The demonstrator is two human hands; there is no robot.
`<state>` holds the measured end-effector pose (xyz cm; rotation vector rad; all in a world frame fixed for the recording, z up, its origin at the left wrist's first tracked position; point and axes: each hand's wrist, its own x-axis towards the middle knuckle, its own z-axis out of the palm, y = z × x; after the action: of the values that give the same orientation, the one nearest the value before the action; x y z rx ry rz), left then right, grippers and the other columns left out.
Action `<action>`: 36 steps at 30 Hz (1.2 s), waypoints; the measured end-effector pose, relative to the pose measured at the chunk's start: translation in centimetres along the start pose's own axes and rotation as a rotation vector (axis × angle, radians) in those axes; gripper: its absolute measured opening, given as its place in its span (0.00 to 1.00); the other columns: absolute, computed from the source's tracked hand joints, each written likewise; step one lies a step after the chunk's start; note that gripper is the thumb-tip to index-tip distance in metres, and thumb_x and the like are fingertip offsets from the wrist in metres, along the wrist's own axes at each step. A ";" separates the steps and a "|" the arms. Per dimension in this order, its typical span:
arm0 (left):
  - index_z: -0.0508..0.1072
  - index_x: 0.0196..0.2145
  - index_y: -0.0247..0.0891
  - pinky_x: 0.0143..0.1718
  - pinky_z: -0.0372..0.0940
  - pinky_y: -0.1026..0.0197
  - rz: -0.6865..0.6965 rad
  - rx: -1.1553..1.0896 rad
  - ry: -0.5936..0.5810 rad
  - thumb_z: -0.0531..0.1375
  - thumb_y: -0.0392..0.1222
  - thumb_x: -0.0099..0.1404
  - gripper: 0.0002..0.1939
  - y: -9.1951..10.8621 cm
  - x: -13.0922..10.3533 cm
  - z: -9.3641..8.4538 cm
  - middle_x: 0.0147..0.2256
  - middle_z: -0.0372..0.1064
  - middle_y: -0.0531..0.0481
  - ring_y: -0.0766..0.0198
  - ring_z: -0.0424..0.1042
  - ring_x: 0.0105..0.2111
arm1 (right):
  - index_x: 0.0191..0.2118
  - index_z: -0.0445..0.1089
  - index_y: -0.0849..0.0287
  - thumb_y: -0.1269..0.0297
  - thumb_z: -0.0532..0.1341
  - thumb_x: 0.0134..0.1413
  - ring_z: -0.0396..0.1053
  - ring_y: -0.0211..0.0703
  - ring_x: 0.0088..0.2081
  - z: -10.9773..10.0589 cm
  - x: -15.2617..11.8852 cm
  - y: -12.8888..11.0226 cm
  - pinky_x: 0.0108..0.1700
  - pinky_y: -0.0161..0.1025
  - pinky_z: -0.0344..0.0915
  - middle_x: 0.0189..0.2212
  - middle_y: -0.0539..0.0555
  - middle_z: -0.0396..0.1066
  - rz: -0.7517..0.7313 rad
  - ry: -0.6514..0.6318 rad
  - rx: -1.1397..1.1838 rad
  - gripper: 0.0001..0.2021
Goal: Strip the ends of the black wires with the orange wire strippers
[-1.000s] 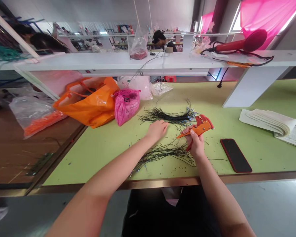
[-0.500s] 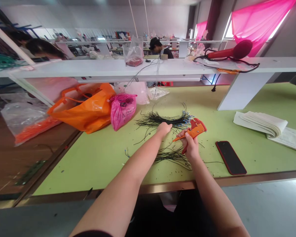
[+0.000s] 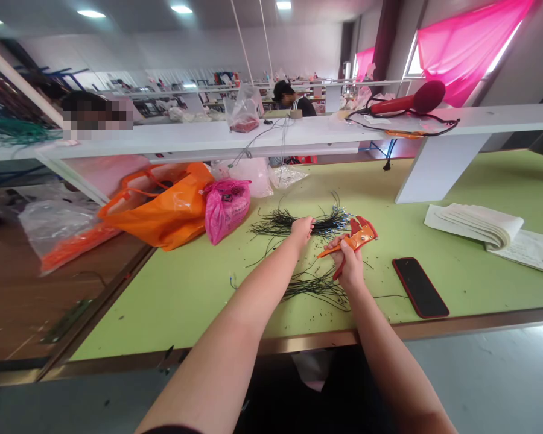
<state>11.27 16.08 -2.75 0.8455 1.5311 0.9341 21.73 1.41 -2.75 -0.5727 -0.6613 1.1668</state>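
My left hand (image 3: 302, 230) reaches over the far bundle of black wires (image 3: 276, 223), whose right ends carry blue and white tips. Its fingers are closed in a pinch among the wires; how many they hold is hidden. To its right, my right hand (image 3: 349, 262) grips an orange and red wire stripper (image 3: 361, 236), with the jaw end pointing up and right. Nearer to me, a second bundle of black wires (image 3: 314, 286) lies on the green tabletop (image 3: 136, 319), partly behind my left forearm.
A phone (image 3: 420, 288) and folded papers (image 3: 473, 223) lie at the right. Orange (image 3: 167, 208) and pink (image 3: 227, 208) bags stand at the left. A white shelf (image 3: 163, 140) crosses the back, bearing a red hair dryer (image 3: 407, 102). Two people sit beyond it.
My left hand has lifted slightly and its fingers have curled in closer at the far wires. My right hand keeps the wire stripper in nearly the same place. The view has tilted up a little.
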 end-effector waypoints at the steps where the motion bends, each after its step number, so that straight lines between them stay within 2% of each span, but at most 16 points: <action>1: 0.70 0.57 0.36 0.50 0.73 0.46 0.021 -0.037 0.000 0.62 0.48 0.72 0.20 0.5 -0.2 -0.1 0.55 0.69 0.41 0.53 0.73 0.51 | 0.38 0.67 0.55 0.57 0.70 0.50 0.69 0.44 0.34 0.0 0.0 0.0 0.47 0.49 0.72 0.30 0.49 0.68 0.001 0.007 -0.003 0.14; 4: 0.71 0.56 0.36 0.48 0.73 0.48 0.122 -0.132 0.004 0.61 0.47 0.72 0.19 1.8 -1.1 -0.8 0.53 0.71 0.42 0.55 0.74 0.48 | 0.38 0.67 0.54 0.58 0.69 0.49 0.68 0.43 0.34 0.0 0.1 -0.2 0.47 0.48 0.71 0.31 0.49 0.68 -0.011 0.041 0.025 0.14; 7: 0.72 0.44 0.36 0.42 0.73 0.59 0.275 -0.200 -0.007 0.59 0.42 0.72 0.07 2.9 -2.9 -2.2 0.43 0.74 0.47 0.66 0.76 0.37 | 0.37 0.66 0.54 0.58 0.69 0.49 0.68 0.43 0.34 0.0 0.3 -0.5 0.47 0.47 0.71 0.31 0.48 0.67 -0.025 0.074 0.039 0.14; 9: 0.68 0.38 0.38 0.39 0.71 0.64 0.388 -0.217 -0.037 0.58 0.39 0.71 0.03 3.4 -4.5 -3.8 0.36 0.74 0.52 0.71 0.75 0.31 | 0.37 0.65 0.54 0.57 0.68 0.49 0.67 0.43 0.33 0.0 0.4 -0.6 0.46 0.47 0.71 0.30 0.48 0.67 -0.030 0.078 0.044 0.14; 12: 0.65 0.37 0.41 0.36 0.71 0.63 0.522 -0.165 -0.113 0.58 0.40 0.69 0.03 3.2 -7.4 -7.3 0.29 0.70 0.58 0.71 0.72 0.24 | 0.37 0.66 0.54 0.58 0.68 0.50 0.67 0.42 0.33 -0.1 0.4 -0.5 0.45 0.46 0.71 0.29 0.48 0.67 -0.032 0.061 0.062 0.13; 13: 0.66 0.39 0.41 0.34 0.70 0.63 0.574 -0.105 -0.143 0.58 0.41 0.69 0.03 2.9 -8.4 -8.6 0.27 0.68 0.59 0.70 0.70 0.22 | 0.38 0.66 0.54 0.58 0.68 0.51 0.67 0.42 0.33 -0.2 0.4 -0.4 0.45 0.46 0.71 0.29 0.48 0.67 -0.027 0.052 0.062 0.12; 15: 0.68 0.45 0.42 0.32 0.68 0.63 0.809 0.294 -0.164 0.55 0.44 0.72 0.07 1.8 -10.3 -11.2 0.27 0.68 0.58 0.67 0.69 0.23 | 0.38 0.67 0.54 0.58 0.69 0.52 0.68 0.42 0.33 -0.2 0.3 -0.2 0.45 0.46 0.72 0.30 0.48 0.68 0.001 0.027 0.055 0.12; 17: 0.70 0.47 0.41 0.34 0.68 0.60 0.916 0.656 -0.170 0.52 0.47 0.73 0.12 0.4 -12.0 -13.5 0.31 0.74 0.53 0.62 0.74 0.28 | 0.38 0.68 0.55 0.58 0.70 0.52 0.69 0.42 0.33 -0.2 0.0 0.1 0.46 0.45 0.72 0.31 0.49 0.70 0.050 -0.018 0.056 0.13; 20: 0.73 0.47 0.42 0.40 0.70 0.56 0.935 0.955 -0.241 0.48 0.48 0.75 0.16 -1.7 -14.1 -15.7 0.40 0.79 0.47 0.56 0.79 0.37 | 0.40 0.70 0.56 0.58 0.72 0.50 0.72 0.41 0.34 0.2 -0.5 0.3 0.45 0.45 0.74 0.38 0.52 0.74 0.140 -0.091 0.054 0.15; 23: 0.74 0.48 0.42 0.41 0.71 0.55 0.915 1.054 -0.264 0.45 0.47 0.75 0.19 -3.2 -15.5 -17.0 0.42 0.80 0.47 0.54 0.80 0.39 | 0.41 0.71 0.57 0.60 0.74 0.48 0.73 0.41 0.34 0.7 -0.9 0.4 0.45 0.46 0.75 0.41 0.55 0.75 0.213 -0.124 0.052 0.17; 27: 0.75 0.47 0.43 0.40 0.71 0.56 0.892 1.123 -0.249 0.45 0.47 0.75 0.20 -4.2 -16.2 -18.5 0.41 0.81 0.47 0.54 0.80 0.38 | 0.39 0.70 0.56 0.64 0.75 0.46 0.72 0.40 0.33 0.8 -0.9 0.4 0.45 0.46 0.76 0.36 0.51 0.75 0.247 -0.091 0.114 0.16; 31: 0.76 0.46 0.43 0.41 0.72 0.54 0.823 1.206 -0.257 0.44 0.47 0.75 0.21 -4.1 -15.4 -20.4 0.43 0.81 0.46 0.53 0.80 0.39 | 0.35 0.70 0.56 0.67 0.76 0.43 0.72 0.39 0.33 0.8 -0.6 0.5 0.44 0.43 0.76 0.30 0.48 0.72 0.226 -0.021 0.116 0.16; 33: 0.76 0.47 0.41 0.43 0.72 0.51 0.768 1.240 -0.237 0.46 0.47 0.74 0.20 -3.9 -14.7 -20.3 0.46 0.80 0.43 0.50 0.80 0.42 | 0.34 0.71 0.57 0.65 0.77 0.42 0.72 0.40 0.33 0.9 -0.7 0.9 0.45 0.43 0.76 0.30 0.48 0.72 0.211 -0.023 0.077 0.16; 34: 0.75 0.49 0.40 0.46 0.72 0.50 0.755 1.234 -0.215 0.47 0.47 0.73 0.19 -3.8 -14.4 -19.7 0.48 0.79 0.42 0.49 0.79 0.45 | 0.34 0.71 0.57 0.64 0.77 0.43 0.73 0.40 0.33 1.0 -0.8 1.2 0.45 0.43 0.76 0.30 0.49 0.73 0.206 -0.030 0.051 0.16; 36: 0.74 0.52 0.39 0.50 0.72 0.49 0.771 1.157 -0.161 0.49 0.47 0.73 0.19 -3.9 -14.0 -17.4 0.51 0.77 0.40 0.49 0.78 0.49 | 0.35 0.72 0.57 0.61 0.76 0.44 0.74 0.41 0.34 1.1 -1.1 1.9 0.45 0.42 0.75 0.31 0.50 0.74 0.193 -0.048 -0.022 0.15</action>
<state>-3.99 -0.18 1.31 2.3811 1.5547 0.3631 19.47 1.00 -3.52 -0.6390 -0.6712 1.3584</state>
